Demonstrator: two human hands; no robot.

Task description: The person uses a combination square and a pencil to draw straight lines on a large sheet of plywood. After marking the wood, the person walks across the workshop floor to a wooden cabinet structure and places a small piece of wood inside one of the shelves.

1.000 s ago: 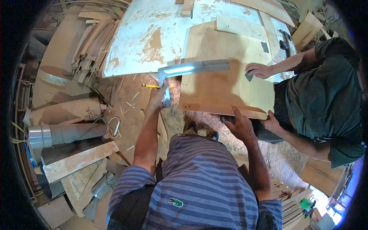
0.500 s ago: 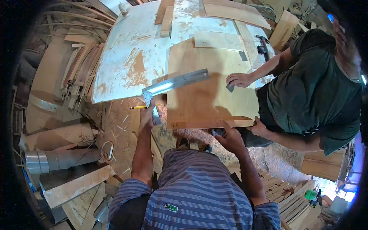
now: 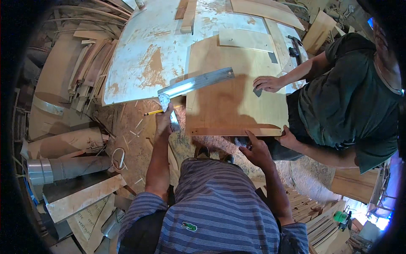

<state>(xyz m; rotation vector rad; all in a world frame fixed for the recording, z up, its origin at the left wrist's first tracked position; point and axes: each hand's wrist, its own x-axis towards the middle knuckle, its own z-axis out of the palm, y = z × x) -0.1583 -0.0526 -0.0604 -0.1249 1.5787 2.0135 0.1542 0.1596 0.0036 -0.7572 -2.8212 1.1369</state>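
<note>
My left hand (image 3: 164,122) is closed around the stock of a metal try square (image 3: 198,81), with a yellow pencil (image 3: 152,112) sticking out between the same fingers. The square's long blade reaches over the left part of a pale wooden panel (image 3: 237,101). Along the panel's near edge runs a reddish wood strip (image 3: 237,129). My right hand (image 3: 257,152) is just below that edge, index finger stretched up to the strip and thumb apart, gripping nothing. Whether the fingertip touches the strip is hard to tell.
At right, a co-worker's hand (image 3: 270,84) holds a small dark grey piece on the panel; the other hand (image 3: 288,138) grips its near right corner. A pale board (image 3: 245,40), a hammer (image 3: 294,41) and planks lie on the white table (image 3: 135,63). Wood strips (image 3: 91,63) are stacked left.
The whole view has shifted slightly. My left hand still holds the square and pencil, and my right finger stays at the strip. The co-worker's hand with the grey piece has barely moved.
</note>
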